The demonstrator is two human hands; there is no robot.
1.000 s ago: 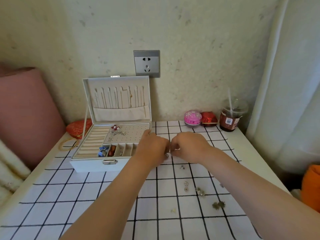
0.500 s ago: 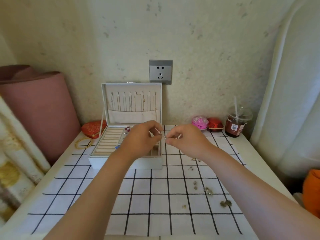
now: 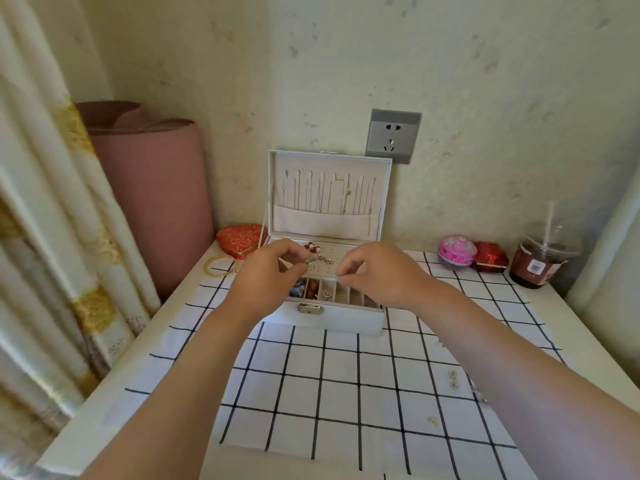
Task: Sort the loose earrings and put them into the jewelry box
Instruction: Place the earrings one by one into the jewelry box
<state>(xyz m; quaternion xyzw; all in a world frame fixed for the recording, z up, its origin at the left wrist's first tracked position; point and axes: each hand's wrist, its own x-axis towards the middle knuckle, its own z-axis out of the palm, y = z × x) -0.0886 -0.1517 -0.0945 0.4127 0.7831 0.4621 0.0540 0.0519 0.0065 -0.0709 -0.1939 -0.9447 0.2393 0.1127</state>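
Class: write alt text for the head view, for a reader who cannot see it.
The left hand and right hand each pinch a small metal piece over an open white jewelry box on a checked cloth. Loose earrings lie on the cloth at right.

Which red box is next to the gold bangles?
The patterned red box left of the jewelry box; the other red box sits by the round pink box.

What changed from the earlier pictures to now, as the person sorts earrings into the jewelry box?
The left hand and right hand moved left from over the checked cloth to above the open jewelry box and drew apart. The left pinches a small silver earring, the right a tiny piece. Unchanged: box lid open, loose earrings on the cloth.
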